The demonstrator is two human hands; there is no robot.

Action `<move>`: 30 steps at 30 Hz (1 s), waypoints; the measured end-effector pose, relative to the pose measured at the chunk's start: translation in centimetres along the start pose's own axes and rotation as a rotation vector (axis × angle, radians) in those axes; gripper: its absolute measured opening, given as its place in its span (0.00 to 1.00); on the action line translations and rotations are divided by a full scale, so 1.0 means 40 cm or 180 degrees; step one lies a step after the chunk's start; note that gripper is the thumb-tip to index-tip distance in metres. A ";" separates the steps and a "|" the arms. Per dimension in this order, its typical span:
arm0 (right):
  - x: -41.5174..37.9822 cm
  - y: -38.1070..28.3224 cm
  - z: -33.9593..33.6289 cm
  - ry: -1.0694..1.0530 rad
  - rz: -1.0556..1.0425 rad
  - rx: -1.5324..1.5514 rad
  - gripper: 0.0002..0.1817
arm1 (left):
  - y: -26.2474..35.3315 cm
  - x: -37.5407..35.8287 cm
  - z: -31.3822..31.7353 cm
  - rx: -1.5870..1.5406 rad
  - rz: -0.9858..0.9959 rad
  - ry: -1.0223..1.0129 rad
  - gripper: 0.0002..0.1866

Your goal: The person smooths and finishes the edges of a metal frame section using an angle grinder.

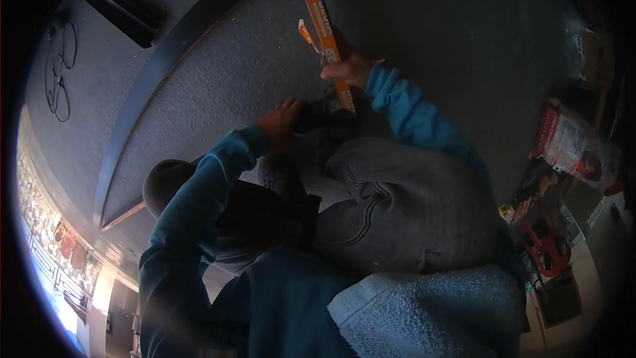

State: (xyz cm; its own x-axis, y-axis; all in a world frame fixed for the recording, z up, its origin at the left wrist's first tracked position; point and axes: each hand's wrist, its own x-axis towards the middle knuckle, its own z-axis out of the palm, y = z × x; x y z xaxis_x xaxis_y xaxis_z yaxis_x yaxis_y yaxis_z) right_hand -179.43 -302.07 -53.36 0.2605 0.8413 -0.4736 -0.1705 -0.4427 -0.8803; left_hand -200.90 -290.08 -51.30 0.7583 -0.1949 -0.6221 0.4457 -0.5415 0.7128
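My right hand (pixel 353 70) is closed around a long, straight bar (pixel 320 16) covered in orange film with white lettering. A torn flap of the orange film (pixel 306 33) sticks out beside the bar. The bar's near end comes down to a dark object (pixel 318 114) whose kind I cannot make out in the shadow. My left hand (pixel 281 121) lies with curled fingers on the left side of that dark object. How firmly it grips is hard to see. Both hands are above the floor, in front of my bent knees.
A long, dark curved-looking strip (pixel 156 69) crosses the grey floor on the left. Beyond it lie a black channel-like piece (pixel 119 13) and a looped cable (pixel 61 69). A plastic bag (pixel 575 142) and a red-handled tool (pixel 546 245) are at right. A towel (pixel 430 311) covers my lap.
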 end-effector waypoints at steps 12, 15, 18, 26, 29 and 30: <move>-0.001 0.029 0.021 -0.0034 0.0025 -0.0260 0.20 | -0.002 0.004 0.033 0.0092 -0.0040 -0.0110 0.38; -0.008 0.017 0.010 -0.0085 0.0183 -0.0297 0.22 | -0.010 0.007 0.044 0.0046 0.0028 -0.0083 0.38; -0.004 0.022 0.013 -0.0179 0.0259 -0.0216 0.24 | -0.008 0.008 0.039 0.0044 0.0014 -0.0101 0.39; 0.000 0.037 0.022 -0.0101 0.0275 -0.0115 0.25 | 0.004 0.014 0.039 0.0121 -0.0096 -0.0178 0.38; 0.001 0.048 0.023 -0.0136 0.0239 -0.0242 0.25 | 0.004 0.011 0.038 0.0054 -0.0047 -0.0147 0.38; 0.001 0.050 0.023 -0.0134 0.0184 -0.0274 0.26 | 0.007 0.008 0.033 -0.0031 -0.0069 -0.0174 0.38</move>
State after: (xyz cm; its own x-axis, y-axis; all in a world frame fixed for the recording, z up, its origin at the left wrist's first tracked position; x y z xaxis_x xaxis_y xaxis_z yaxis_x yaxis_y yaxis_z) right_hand -180.65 -302.64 -55.11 0.2121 0.8251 -0.5237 -0.1015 -0.5144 -0.8515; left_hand -201.14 -291.37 -51.73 0.7213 -0.2277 -0.6542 0.4667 -0.5381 0.7019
